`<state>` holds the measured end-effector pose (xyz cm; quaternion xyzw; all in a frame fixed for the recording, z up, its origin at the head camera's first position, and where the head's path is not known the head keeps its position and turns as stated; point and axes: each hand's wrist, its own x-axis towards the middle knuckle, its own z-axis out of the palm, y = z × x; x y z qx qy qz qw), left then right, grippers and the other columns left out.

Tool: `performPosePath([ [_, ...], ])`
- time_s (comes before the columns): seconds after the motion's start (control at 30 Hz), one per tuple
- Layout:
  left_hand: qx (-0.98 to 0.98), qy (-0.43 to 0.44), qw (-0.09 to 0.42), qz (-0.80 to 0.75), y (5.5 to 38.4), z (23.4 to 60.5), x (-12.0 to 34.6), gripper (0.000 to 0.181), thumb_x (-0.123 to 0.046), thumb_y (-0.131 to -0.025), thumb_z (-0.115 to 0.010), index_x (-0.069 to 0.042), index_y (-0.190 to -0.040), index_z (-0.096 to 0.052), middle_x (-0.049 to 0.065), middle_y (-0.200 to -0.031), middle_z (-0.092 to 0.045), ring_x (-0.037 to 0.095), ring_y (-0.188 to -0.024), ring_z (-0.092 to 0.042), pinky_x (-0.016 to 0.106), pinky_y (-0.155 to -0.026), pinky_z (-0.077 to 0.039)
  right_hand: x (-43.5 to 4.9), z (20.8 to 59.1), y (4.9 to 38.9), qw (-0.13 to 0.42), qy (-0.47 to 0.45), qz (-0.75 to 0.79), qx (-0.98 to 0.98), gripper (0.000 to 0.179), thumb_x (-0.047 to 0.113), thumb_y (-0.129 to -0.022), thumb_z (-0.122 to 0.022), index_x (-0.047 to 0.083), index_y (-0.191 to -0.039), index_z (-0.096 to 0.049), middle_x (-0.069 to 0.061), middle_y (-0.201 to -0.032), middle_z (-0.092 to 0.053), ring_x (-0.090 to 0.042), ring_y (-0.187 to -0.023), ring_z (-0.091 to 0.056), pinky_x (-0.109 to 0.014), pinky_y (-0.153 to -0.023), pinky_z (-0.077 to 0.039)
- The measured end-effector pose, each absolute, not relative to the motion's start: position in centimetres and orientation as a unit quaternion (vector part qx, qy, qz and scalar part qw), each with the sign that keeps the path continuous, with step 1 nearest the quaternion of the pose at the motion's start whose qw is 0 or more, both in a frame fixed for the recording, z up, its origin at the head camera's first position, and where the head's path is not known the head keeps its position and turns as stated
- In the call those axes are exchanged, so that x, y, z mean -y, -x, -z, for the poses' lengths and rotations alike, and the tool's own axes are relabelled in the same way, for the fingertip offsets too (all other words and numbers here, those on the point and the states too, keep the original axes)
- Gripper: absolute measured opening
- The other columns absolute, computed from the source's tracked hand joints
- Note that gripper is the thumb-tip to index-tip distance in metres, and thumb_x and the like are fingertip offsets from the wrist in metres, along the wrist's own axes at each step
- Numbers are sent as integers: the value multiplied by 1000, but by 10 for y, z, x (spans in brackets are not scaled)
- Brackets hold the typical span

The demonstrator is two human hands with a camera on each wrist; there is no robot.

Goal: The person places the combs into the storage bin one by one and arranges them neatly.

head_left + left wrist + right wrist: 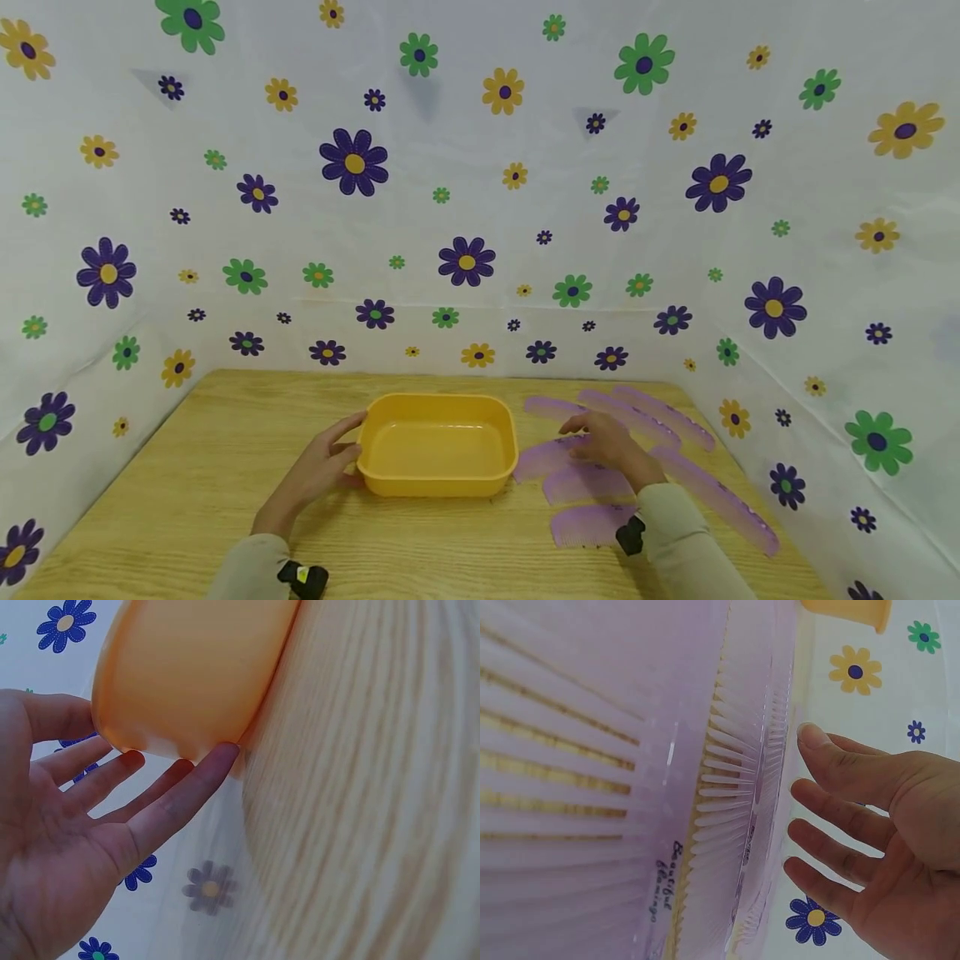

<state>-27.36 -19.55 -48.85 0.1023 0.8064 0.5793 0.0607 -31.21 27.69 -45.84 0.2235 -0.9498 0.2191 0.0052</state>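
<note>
A yellow plastic tub point(438, 487) stands on the wooden table, left of a group of purple see-through combs. My left hand point(318, 471) is at the tub's left end. In the left wrist view the fingertips point(225, 754) touch the tub's end wall, with the fingers fairly straight and spread. Over the combs hovers my right hand point(609, 448), its fingers loosely bent and nothing held. Closest beneath it is a comb point(538, 460) beside the tub. The right wrist view has comb teeth point(724, 784) beyond a nearer comb point(656, 817) marked "Beautiful flamingo".
A second comb point(577, 483) and a third comb point(592, 525) lie nearer the front. One long comb point(723, 504) slants along the right, and several others lie at the back right. A white flower-printed sheet point(465, 217) encloses the table at the back and sides.
</note>
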Motion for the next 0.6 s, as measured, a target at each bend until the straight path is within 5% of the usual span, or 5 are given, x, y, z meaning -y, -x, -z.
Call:
performPosePath([
  [0.6, -805, -103, 63, -581, 275, 491, 197, 57, -7, -107, -47, -11, -161, -32, 22, -170, -23, 52, -140, -49, 43, -85, -66, -270, 468, 318, -1, -217, -214, 952, 29, 2, -84, -80, 1, -112, -75, -15, -110, -76, -37, -107, -68, -55, -96, -56],
])
